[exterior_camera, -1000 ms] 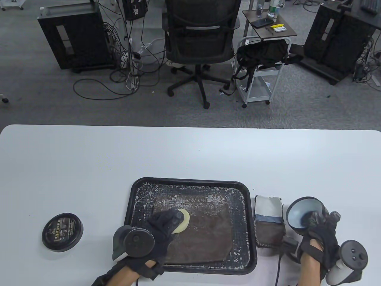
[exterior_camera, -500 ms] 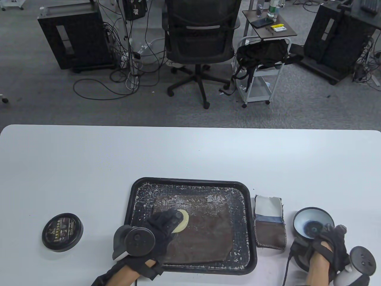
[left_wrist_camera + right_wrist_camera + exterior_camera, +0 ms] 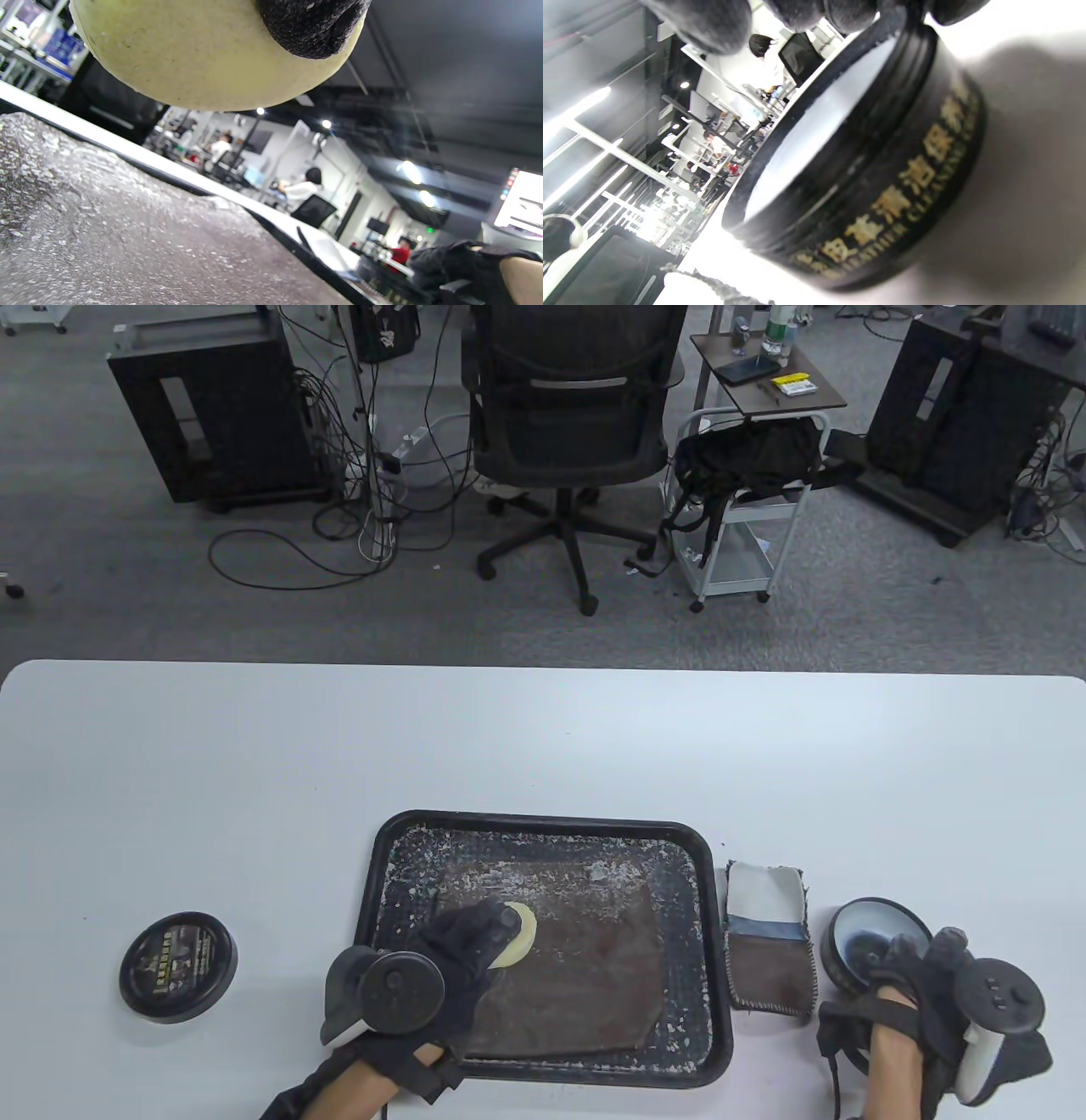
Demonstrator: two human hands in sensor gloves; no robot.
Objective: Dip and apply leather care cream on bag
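A black rectangular plastic tray [image 3: 543,824] sits near the white table's [image 3: 543,746] front edge, a flat brown leather bag [image 3: 585,976] inside it. Left of the tray lies a round black lid [image 3: 177,966]; just right, a small folded cloth pouch [image 3: 768,937], then the open black cream jar [image 3: 865,943].
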